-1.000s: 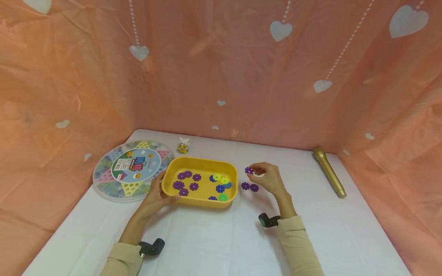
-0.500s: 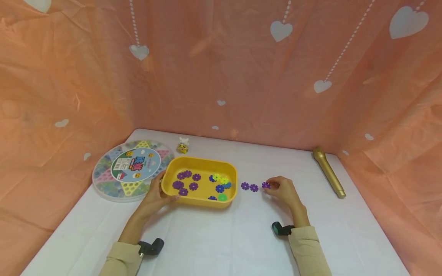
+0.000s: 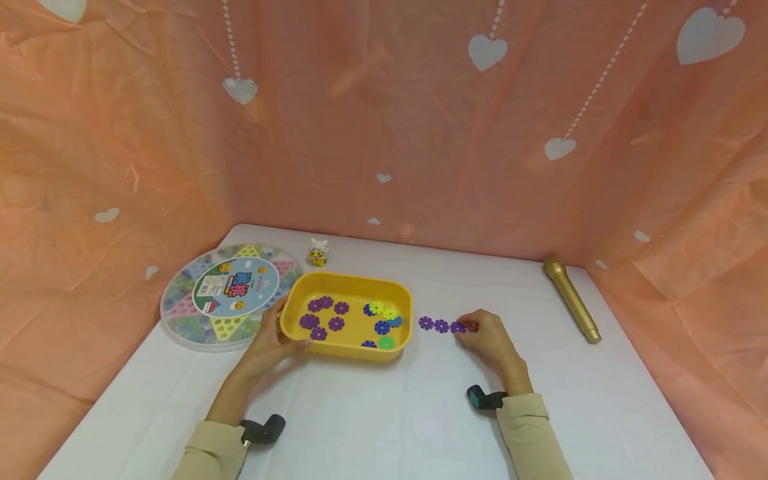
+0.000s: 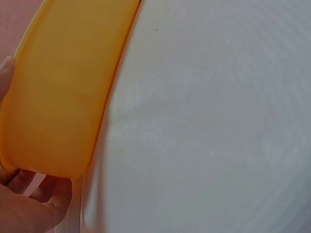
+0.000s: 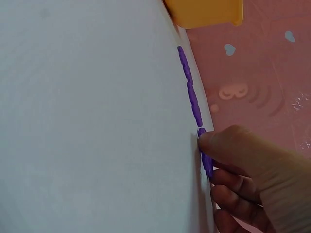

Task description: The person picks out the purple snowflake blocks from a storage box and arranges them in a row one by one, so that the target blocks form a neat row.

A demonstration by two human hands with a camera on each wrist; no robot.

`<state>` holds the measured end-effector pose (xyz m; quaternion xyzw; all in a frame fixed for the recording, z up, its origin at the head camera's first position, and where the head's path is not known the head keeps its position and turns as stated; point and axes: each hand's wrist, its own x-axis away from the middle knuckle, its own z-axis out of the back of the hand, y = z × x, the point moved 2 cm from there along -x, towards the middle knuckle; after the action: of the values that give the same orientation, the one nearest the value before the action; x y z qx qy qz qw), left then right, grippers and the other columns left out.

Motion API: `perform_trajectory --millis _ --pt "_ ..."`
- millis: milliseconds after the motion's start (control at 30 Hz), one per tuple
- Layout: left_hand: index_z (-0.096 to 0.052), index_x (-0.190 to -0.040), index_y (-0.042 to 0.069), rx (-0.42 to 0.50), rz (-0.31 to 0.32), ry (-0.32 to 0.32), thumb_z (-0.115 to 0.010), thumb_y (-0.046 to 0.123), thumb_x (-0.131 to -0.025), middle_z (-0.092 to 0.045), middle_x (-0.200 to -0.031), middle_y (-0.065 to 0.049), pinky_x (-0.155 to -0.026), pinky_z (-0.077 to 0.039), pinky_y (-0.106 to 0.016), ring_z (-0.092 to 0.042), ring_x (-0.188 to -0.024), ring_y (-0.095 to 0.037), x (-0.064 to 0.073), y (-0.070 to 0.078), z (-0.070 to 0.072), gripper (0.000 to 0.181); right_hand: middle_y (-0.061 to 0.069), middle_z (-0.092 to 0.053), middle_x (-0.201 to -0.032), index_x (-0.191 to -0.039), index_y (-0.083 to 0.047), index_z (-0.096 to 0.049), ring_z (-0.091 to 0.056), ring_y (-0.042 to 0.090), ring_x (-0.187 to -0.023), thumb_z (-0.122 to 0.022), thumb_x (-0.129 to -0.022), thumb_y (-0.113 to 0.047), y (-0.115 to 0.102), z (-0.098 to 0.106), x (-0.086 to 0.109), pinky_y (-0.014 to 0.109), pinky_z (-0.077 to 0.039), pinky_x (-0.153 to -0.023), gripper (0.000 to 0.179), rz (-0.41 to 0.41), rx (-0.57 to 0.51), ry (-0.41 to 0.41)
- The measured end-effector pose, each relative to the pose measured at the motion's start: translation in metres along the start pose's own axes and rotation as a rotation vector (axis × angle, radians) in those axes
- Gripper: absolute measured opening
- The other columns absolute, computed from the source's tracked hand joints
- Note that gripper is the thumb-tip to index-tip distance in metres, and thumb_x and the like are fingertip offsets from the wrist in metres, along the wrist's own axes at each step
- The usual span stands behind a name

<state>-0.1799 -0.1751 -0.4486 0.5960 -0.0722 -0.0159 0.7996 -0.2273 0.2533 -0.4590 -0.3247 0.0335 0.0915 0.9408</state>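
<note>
My left hand (image 3: 267, 340) grips the left end of a yellow plastic tub (image 3: 354, 352), thumb along its near side; the left wrist view shows fingers (image 4: 53, 199) at its end wall. Inside lie several purple snowflake discs (image 3: 337, 324) on the left, with blue discs (image 3: 382, 328), yellow ones (image 3: 390, 314) and a green one (image 3: 387, 343) on the right. Right of the tub my right hand (image 3: 489, 337) pinches a purple snowflake disc (image 5: 206, 155) between thumb and fingers. It sits at the end of a row with two more purple discs (image 5: 194, 104), close beside the nearer one.
A round marble board game (image 3: 234, 293) in a clear case lies left of the tub. A small white and yellow figurine (image 3: 318, 252) stands behind it. A gold microphone (image 3: 571, 300) lies at the far right, and a pink heart-print curtain (image 3: 384, 120) surrounds the table.
My right hand has carried the purple disc from above the row round to its right end, then slightly left against it. My left hand stays on the tub.
</note>
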Motion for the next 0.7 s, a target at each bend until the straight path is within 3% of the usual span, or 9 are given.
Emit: perform_trajectory --millis 233,400,600,700 --pt "-0.004 -0.150 0.016 -0.002 -0.001 0.000 -0.077 0.022 -0.076 -0.005 -0.150 -0.017 -0.110 -0.023 -0.052 -0.021 -0.136 -0.041 0.000 -0.001 0.000 0.104 0.007 -0.064 -0.093 -0.101 -0.003 -0.070 -0.057 0.019 -0.083 -0.076 -0.075 -0.014 -0.001 0.000 -0.001 0.034 -0.052 -0.075 0.029 0.005 0.011 -0.015" --pt "-0.002 -0.150 0.016 0.008 -0.001 -0.007 -0.077 0.023 -0.076 -0.005 -0.150 -0.018 -0.110 -0.021 -0.054 -0.020 -0.136 -0.042 0.002 0.000 0.001 0.105 0.010 -0.065 -0.090 -0.106 -0.001 -0.068 -0.059 0.021 -0.082 -0.077 -0.075 -0.014 -0.016 0.005 -0.008 0.035 -0.054 -0.073 0.034 0.073 -0.041 0.018" --pt "-0.002 -0.150 0.014 0.002 -0.009 -0.007 -0.076 0.020 -0.078 -0.005 -0.149 -0.019 -0.111 -0.021 -0.053 -0.020 -0.135 -0.042 0.001 0.002 0.001 0.104 0.017 -0.066 -0.100 -0.108 0.001 -0.065 -0.062 0.028 -0.089 -0.072 -0.082 -0.014 -0.066 0.012 -0.029 0.039 -0.055 -0.082 0.031 0.236 -0.291 0.129" --pt "-0.001 -0.150 0.014 0.004 0.002 -0.010 -0.075 0.018 -0.078 -0.004 -0.149 -0.019 -0.110 -0.022 -0.052 -0.020 -0.135 -0.042 0.001 0.002 0.000 0.104 0.016 -0.065 -0.106 -0.110 0.000 -0.065 -0.061 0.029 -0.096 -0.070 -0.084 -0.014 -0.094 0.008 -0.039 0.037 -0.052 -0.088 0.031 0.265 -0.440 0.155"
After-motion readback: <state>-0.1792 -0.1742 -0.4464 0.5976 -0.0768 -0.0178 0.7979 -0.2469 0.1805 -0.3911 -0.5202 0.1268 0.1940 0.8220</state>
